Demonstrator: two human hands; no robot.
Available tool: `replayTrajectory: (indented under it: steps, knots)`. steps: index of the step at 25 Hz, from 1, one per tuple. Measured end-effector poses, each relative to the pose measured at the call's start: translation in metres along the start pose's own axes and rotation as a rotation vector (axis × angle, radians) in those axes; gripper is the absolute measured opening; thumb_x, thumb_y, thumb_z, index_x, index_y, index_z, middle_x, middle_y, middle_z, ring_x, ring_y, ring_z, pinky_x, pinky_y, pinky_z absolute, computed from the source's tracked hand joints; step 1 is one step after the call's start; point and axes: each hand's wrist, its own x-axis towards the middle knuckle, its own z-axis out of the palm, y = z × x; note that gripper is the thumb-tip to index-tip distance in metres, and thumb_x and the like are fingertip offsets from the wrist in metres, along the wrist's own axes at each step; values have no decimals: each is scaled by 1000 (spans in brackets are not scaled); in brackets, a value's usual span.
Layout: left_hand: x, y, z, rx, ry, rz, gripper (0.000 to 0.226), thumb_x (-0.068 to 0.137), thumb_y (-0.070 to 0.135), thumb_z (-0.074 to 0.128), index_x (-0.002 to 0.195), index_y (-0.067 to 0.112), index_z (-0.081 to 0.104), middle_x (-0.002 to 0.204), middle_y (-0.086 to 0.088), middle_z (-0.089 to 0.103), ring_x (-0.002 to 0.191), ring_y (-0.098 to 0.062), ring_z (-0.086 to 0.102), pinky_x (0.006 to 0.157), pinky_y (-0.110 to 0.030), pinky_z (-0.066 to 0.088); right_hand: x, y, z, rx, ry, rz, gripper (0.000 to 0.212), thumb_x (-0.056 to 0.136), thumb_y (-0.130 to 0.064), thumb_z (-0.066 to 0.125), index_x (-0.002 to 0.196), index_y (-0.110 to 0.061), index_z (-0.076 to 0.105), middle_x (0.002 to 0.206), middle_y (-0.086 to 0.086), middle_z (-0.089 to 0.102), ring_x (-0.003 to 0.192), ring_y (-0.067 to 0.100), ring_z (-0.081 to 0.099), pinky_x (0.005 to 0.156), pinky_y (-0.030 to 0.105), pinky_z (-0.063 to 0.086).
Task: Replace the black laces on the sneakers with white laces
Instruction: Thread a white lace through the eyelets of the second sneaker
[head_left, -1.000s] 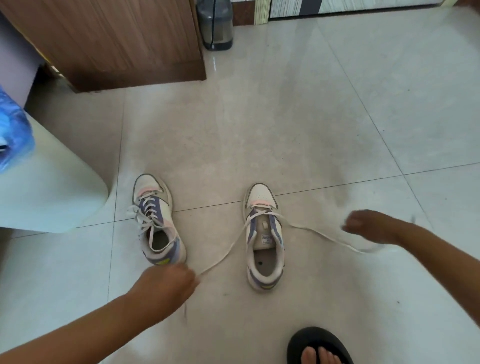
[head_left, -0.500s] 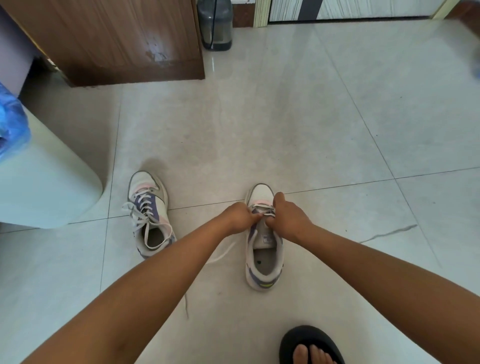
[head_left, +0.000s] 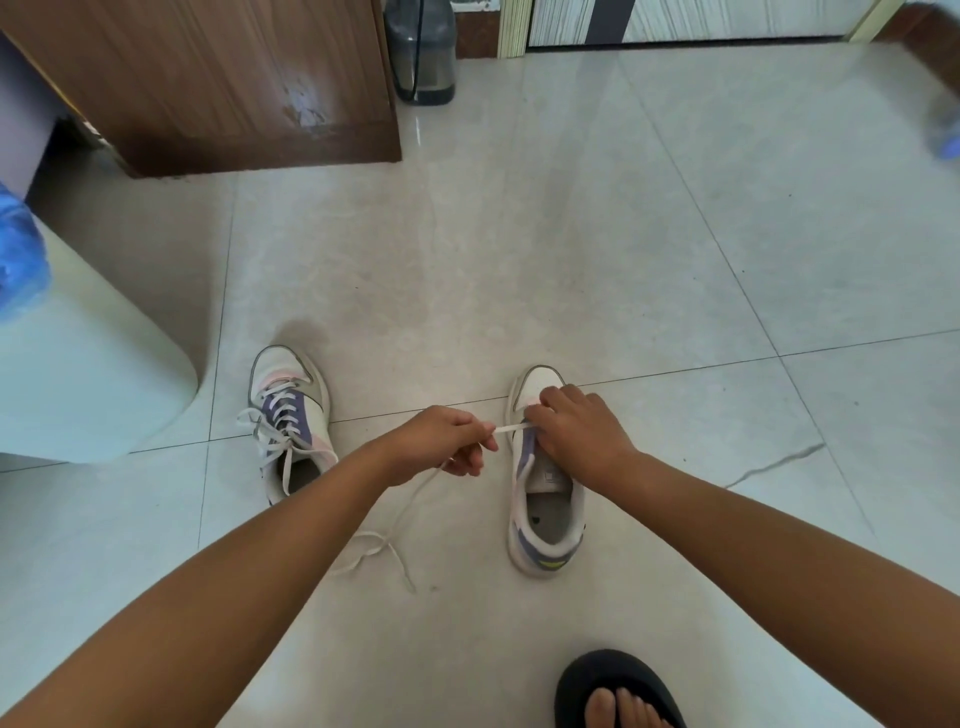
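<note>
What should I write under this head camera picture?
Two hands thread a white lace through a sneaker.

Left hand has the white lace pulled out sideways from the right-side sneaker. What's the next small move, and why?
Probably keep drawing the white lace leftward with the left hand until its slack is through. The right hand rests on the sneaker near the toe eyelets, steadying it, and loose lace lies coiled on the floor. Only the lowest eyelets look threaded; the tongue is bare.
</note>
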Motion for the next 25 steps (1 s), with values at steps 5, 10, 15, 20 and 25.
replayTrajectory:
  steps: [5, 10, 15, 20, 25]
  knots:
    - [-30, 26, -25, -196, 21, 134, 27, 95, 21, 52, 80, 7, 68, 59, -1, 61, 57, -12, 60, 65, -24, 54, 7, 4, -5, 48, -66, 47, 24, 83, -10, 63, 105, -16, 67, 94, 5, 65, 88, 29, 60, 67, 31, 37]
    - [-43, 42, -40, -126, 56, 144, 26, 95, 23, 54, 81, 7, 69, 59, 0, 63, 56, -13, 60, 70, -28, 55, 29, -30, -30, 394, 172, -76, 38, 87, -34, 45, 108, -13, 68, 90, 5, 71, 82, 27, 66, 74, 37, 49]
    - [-54, 39, -45, -89, 82, 129, 26, 95, 22, 53, 79, 8, 67, 59, 0, 63, 58, -15, 59, 68, -26, 54, 52, -12, -63, 685, 218, 249, 27, 92, -10, 47, 111, -10, 67, 91, 4, 73, 86, 18, 64, 80, 25, 45]
    - [-68, 15, -61, -38, 68, 76, 25, 96, 21, 52, 82, 9, 68, 66, -2, 68, 65, -18, 63, 81, -35, 52, 58, 46, -76, 1290, 237, 936, 15, 87, -1, 52, 86, -7, 66, 48, -6, 64, 51, 3, 61, 56, 16, 44]
    - [-83, -5, -68, 62, -13, 6, 25, 98, 19, 48, 87, 11, 69, 77, -3, 72, 74, -14, 67, 85, -34, 51, 60, 67, -69, 1414, 136, 1246, 23, 90, 0, 49, 70, -10, 54, 37, -4, 57, 57, 12, 58, 57, 24, 42]
